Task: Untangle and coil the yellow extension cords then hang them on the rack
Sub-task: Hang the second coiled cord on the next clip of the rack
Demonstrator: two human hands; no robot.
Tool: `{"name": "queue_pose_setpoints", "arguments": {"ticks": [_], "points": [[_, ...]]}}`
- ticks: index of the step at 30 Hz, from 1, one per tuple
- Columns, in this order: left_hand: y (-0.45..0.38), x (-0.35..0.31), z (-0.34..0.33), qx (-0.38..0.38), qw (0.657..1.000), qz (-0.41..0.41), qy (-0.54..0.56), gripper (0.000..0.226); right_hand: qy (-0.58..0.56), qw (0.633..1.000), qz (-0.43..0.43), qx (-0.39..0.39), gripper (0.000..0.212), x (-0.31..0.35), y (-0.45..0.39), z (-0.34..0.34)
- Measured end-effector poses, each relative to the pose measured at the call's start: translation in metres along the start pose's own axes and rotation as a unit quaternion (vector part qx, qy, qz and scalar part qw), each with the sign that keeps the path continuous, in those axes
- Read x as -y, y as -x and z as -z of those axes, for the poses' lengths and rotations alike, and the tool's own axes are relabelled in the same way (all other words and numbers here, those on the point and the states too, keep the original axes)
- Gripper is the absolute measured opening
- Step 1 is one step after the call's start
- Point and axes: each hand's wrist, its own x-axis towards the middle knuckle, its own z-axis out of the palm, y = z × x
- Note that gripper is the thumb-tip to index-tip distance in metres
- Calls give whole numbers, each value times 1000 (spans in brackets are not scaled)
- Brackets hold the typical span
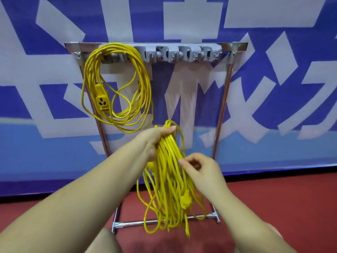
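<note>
Left hand [155, 139] grips a looped glossy yellow cord bundle [167, 179]; right hand [200, 170] pinches 1 strand.

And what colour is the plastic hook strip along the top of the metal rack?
Grey plastic hook strip, clearest in the head view.

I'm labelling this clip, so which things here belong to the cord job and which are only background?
Job:
hung cord, on the rack
held cord, in the left hand
right hand, at its strands
rack
grey hook strip

Background:
blue banner
red floor
</note>
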Motion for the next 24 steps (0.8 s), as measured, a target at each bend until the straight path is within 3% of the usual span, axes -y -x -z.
{"name": "queue_pose_setpoints", "arguments": {"ticks": [3, 6, 11, 15, 19, 22, 24], "points": [[-8, 15, 13, -25, 999, 18, 43, 31, 229, 966, 113, -48, 32, -7, -1, -7], [-14, 32, 23, -47, 996, 42, 71, 29, 286, 947, 142, -40, 34, -10, -5, -4], [-25, 56, 41, -53, 991, 53, 108, 43, 202, 951, 27, 231, 22, -22, -12, 14], [-30, 60, 54, -54, 990, 60, 113, 45, 230, 935, 27, 269, 28, -48, -13, 28], [-32, 56, 59, -44, 988, 75, 128, 38, 226, 944, 16, 240, 8, -59, -16, 37], [-31, 56, 58, -26, 983, 83, 162, 18, 213, 966, -6, 149, 8, -58, -22, 30], [-32, 59, 58, -20, 977, 80, 196, 18, 217, 973, -17, 84, 10, -54, -26, 24]]}}
